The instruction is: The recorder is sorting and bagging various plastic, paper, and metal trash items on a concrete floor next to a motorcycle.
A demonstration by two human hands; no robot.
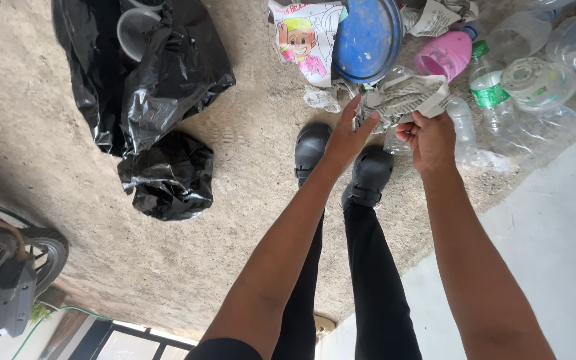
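Note:
Both my hands hold a crumpled sheet of newspaper (401,97) above a pile of rubbish. My left hand (349,137) grips its left edge with the fingers stretched up along the paper. My right hand (431,137) is closed on the lower right part of the sheet. Below the hands are my two black shoes (368,175) on the rough concrete ground. A smaller crumpled scrap of paper (321,99) lies on the ground just left of the sheet.
A black plastic bag (161,73) with a clear cup (135,30) inside lies at the left. Past my hands lie a blue round lid (367,37), a coloured cartoon page (305,40), a pink container (445,55) and several clear plastic bottles (491,87). A wheel (45,257) shows at the lower left.

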